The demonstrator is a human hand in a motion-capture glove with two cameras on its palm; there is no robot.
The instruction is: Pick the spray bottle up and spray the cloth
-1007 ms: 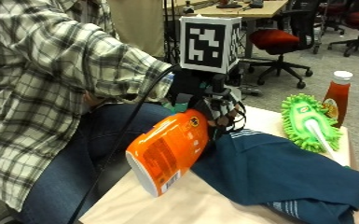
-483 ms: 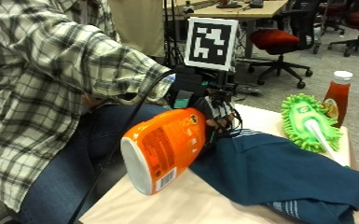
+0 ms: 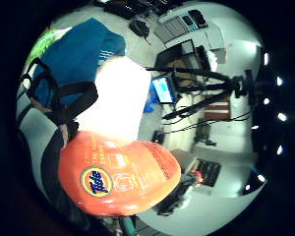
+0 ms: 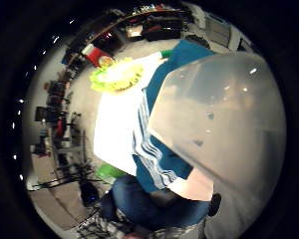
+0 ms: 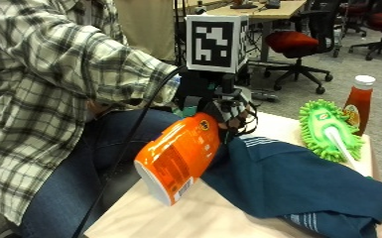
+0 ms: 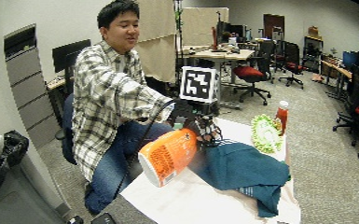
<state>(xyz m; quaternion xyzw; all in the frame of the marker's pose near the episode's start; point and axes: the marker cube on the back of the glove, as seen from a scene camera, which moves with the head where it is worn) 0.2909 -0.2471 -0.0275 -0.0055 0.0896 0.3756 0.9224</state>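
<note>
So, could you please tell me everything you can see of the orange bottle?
The orange bottle looks like glossy plastic with a label on its side and a pale base. It is tilted, base towards the camera and off the table, top end gripped by the gloved right hand. Its upper part is beside the blue cloth.

A white table [image 5: 217, 210] carries a dark teal cloth [image 5: 296, 183] with white stripes, spread over much of its top. Beyond the cloth lie a green fluffy duster [image 5: 327, 130] and an upright red sauce bottle [image 5: 359, 103].
</note>
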